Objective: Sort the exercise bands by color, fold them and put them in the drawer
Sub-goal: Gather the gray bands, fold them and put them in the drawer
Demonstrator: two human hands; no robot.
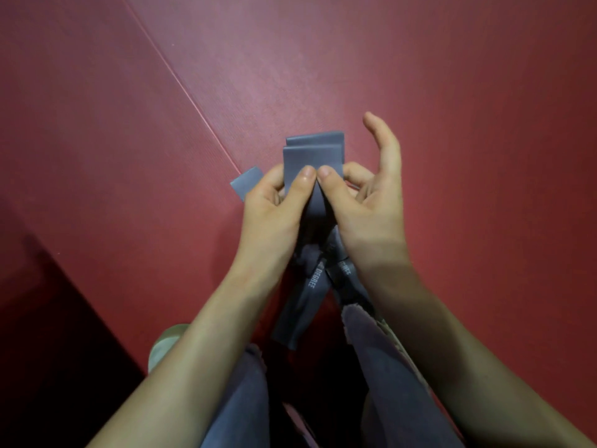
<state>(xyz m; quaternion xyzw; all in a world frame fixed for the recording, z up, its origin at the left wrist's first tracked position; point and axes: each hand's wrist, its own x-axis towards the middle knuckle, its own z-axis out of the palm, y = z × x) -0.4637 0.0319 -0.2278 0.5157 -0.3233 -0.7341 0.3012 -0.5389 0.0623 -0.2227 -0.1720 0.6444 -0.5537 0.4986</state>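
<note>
1. A bundle of grey bands (312, 158) is held in mid-air at the centre of the view, above a red floor (452, 92). The top of the bundle is folded into flat, stacked layers with square edges.
2. One loose end of the bands sticks out to the left of the hands. Longer ends hang down between the wrists, and white lettering (310, 279) is printed on them.
3. The left hand (274, 205) holds the bundle from the left. Its thumb is pressed flat on the front of the fold and its fingers are curled round behind. The grip is closed on the bands.
4. The right hand (365, 205) pinches the bundle from the right. Its thumb tip lies just beside the left thumb tip on the front layer, and a bent finger is behind. Its other fingers are raised and spread away from the bands.
5. Both forearms come up from the bottom corners of the view and meet at the bundle.
6. Below the hands are legs in blue-grey trousers (239, 399). A pale shoe (163, 345) shows at the lower left.
7. A thin seam (181, 85) runs diagonally across the floor.
</note>
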